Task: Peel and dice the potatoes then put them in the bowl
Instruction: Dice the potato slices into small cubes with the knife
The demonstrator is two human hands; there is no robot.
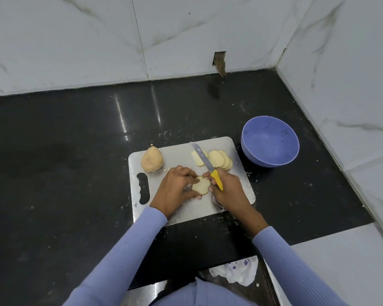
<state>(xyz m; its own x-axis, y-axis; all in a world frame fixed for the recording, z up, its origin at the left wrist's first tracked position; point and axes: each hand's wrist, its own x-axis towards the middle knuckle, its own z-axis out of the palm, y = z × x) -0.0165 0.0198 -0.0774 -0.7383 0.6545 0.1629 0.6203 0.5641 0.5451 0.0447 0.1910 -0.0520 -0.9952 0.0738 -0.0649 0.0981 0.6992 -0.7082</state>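
While both hands crowd one potato piece (200,185), the blade could nick a finger.
Head view: left hand (175,188) pinches the wet, slippery piece at board (237,193) centre; right hand (227,191) grasps the yellow-handled knife (206,165), serrated blade pointing to 11 o'clock. Flat slices (217,159) at 1; whole potato (152,159) at 10; smooth plastic bowl (270,141) on the glossy bench (75,151) at 2.

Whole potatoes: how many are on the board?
1. The whole potato lies at the board's far left corner. The other pieces there are slices; more may hide under the hands.
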